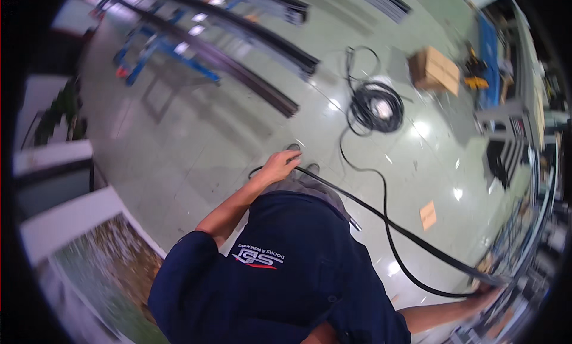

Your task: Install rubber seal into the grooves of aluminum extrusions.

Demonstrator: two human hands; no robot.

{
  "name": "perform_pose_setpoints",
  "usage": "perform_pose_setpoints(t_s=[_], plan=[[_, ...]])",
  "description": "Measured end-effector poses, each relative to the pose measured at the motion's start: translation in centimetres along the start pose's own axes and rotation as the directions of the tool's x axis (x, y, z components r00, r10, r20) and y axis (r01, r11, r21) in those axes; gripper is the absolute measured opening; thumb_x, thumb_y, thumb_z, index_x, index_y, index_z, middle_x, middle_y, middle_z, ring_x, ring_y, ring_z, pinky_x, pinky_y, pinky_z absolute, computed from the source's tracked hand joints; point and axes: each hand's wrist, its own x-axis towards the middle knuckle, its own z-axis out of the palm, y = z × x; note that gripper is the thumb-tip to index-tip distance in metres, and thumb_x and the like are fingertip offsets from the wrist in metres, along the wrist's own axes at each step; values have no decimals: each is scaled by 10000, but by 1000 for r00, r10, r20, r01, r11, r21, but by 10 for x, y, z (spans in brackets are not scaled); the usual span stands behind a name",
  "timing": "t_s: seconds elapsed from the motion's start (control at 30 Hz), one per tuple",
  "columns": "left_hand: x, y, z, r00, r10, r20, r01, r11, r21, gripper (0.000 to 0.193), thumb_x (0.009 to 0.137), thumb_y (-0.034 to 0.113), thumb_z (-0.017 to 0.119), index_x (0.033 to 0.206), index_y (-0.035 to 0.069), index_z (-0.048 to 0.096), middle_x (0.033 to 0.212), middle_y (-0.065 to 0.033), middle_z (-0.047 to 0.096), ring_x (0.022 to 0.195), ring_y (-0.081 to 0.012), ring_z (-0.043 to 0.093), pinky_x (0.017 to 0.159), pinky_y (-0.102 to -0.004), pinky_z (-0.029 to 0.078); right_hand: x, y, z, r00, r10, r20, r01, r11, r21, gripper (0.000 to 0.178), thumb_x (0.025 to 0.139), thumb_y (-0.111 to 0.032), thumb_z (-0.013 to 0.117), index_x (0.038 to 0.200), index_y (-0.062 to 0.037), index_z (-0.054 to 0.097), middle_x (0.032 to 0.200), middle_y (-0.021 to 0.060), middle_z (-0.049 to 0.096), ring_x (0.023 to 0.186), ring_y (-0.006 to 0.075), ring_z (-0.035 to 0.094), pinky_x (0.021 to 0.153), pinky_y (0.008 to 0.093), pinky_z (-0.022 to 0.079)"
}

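Note:
My left hand [279, 166] is in front of my waist, its fingers curled round a long black flexible strip [381, 215]. A short end of the strip curls out to the left of that hand. From there it slants down to the far right, where my right hand [485, 297] closes on it with the arm stretched out; those fingers are blurred. A second, thinner-looking run of the strip loops from the coil [376, 107] on the floor to the right hand.
Long dark profiles [238, 70] rest on blue stands [161, 52] at the upper left. A cardboard box [435, 71] stands beyond the coil, near a grey plastic stool [509, 120]. A piece of cardboard [428, 216] lies on the floor. Cluttered racks line the right edge.

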Motion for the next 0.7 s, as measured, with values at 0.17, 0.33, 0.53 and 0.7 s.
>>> perform_pose_setpoints(t_s=[0.17, 0.33, 0.53, 0.7], plan=[[-24, 143, -60, 968, 20, 251, 143, 776, -615, 320, 1023, 238, 512, 1209, 7, 632, 828, -61, 662, 470, -56, 357, 460, -218, 332, -140, 80, 256, 599, -31, 800, 604, 674, -426, 674, 862, -285, 709, 1438, -37, 463, 1338, 177, 592, 1242, 270, 557, 977, 391, 466], [-37, 219, -116, 925, 327, 193, 18, 470, -882, 342, 1051, 251, 455, 1202, -14, 608, 797, -72, 639, 458, -25, 362, 447, -182, 288, -404, -8, 368, -492, -107, 864, 74, 984, 165, 668, 768, -202, 806, 1339, 13, 534, 1284, 179, 603, 1227, 253, 539, 1054, 374, 395], [-1, 177, -230, 914, 305, -268, -354, 275, -894, 383, 1077, 264, 372, 1322, -4, 492, 858, -137, 660, 516, -88, 526, 482, -219, 416, -441, 21, 421, -320, -76, 944, -245, 969, -5, 204, 929, -138, 632, 1037, 25, 690, 780, 28, 658, 718, 100, 609, 688, 258, 499], [26, 99, -299, 967, 214, -136, -253, 799, -545, 324, 1030, 243, 482, 1173, -30, 583, 828, -113, 676, 647, -140, 658, 542, -263, 508, -434, -3, 463, 26, -70, 997, -146, 987, 73, 222, 926, -187, 684, 1019, 14, 710, 724, -23, 619, 639, 49, 525, 573, 210, 399]])
